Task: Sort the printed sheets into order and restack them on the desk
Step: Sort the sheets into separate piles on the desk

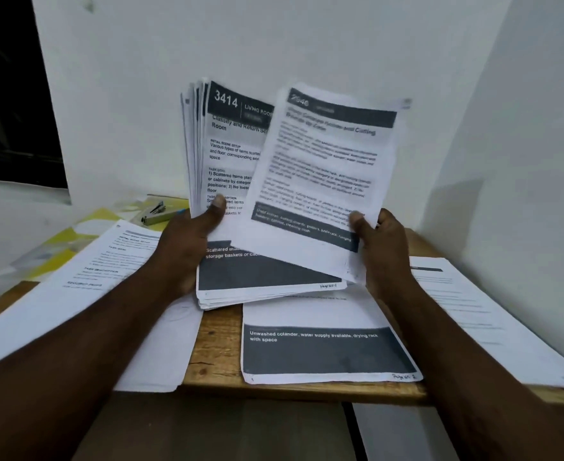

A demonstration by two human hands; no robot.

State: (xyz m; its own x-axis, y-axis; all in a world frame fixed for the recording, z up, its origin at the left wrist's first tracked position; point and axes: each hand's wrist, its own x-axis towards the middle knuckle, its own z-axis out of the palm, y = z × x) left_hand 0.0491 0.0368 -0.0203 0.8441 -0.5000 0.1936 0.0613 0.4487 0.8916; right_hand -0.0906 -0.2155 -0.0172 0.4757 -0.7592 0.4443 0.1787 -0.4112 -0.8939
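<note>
Above the wooden surface (217,354), both forearms reach forward. The left grip (187,247) is closed round the lower part of a fanned stack of sheets (227,154) and holds it nearly upright, thumb flat on the front page headed 3414. Just right of it, the right grip (383,247) pinches a single sheet (324,181) near its lower right corner, tilted and overlapping the stack. Its print is too blurred to read. The fingers of both grips are hidden behind paper. Below the grips a dark-banded sheet (327,351) lies flat. Beyond the left grip sits a stapler (156,214).
</note>
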